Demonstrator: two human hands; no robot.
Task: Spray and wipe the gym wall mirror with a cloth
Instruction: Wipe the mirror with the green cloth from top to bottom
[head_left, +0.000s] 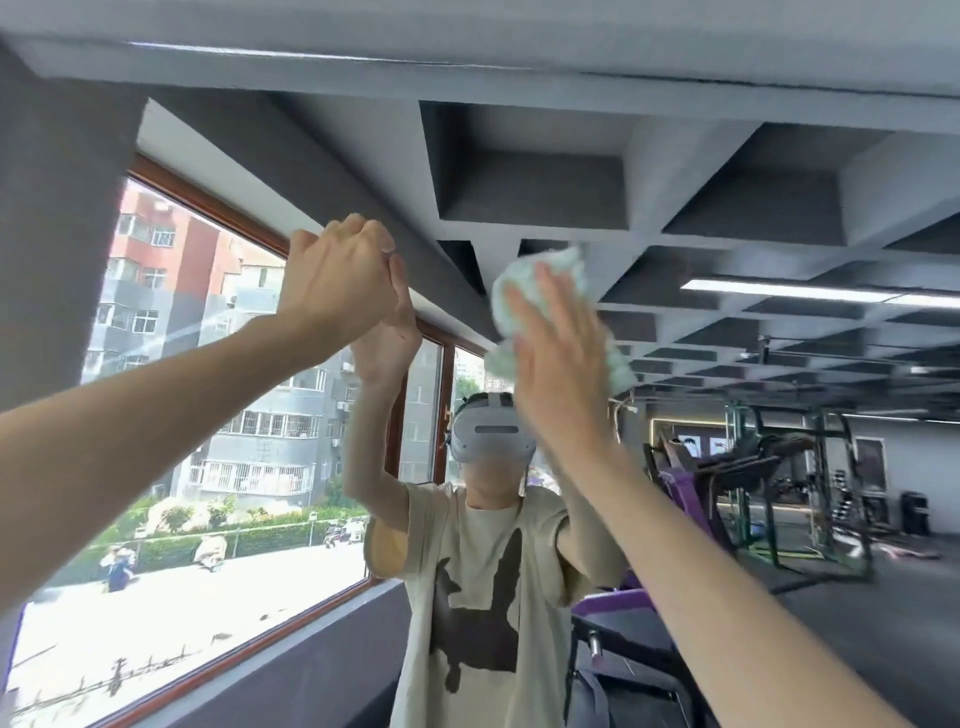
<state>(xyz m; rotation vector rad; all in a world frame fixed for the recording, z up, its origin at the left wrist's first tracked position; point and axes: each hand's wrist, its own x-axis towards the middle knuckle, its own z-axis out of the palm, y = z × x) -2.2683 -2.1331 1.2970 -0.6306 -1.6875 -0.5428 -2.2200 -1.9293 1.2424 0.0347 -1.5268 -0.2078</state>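
Head view is showing the mirror (753, 389) filling most of the frame, both arms reaching up to it. Right hand (561, 364), at upper centre, is pressing the cloth (563, 262) flat on the glass, fingers straight, cloth bunching above the fingertips. Left hand (337, 280), further left, is touching the glass; whether its fingers are curling I cannot tell.

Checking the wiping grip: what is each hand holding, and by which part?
The right hand pins the cloth flat against the mirror with straight fingers over its middle. The left hand rests on the mirror, holding nothing visible.
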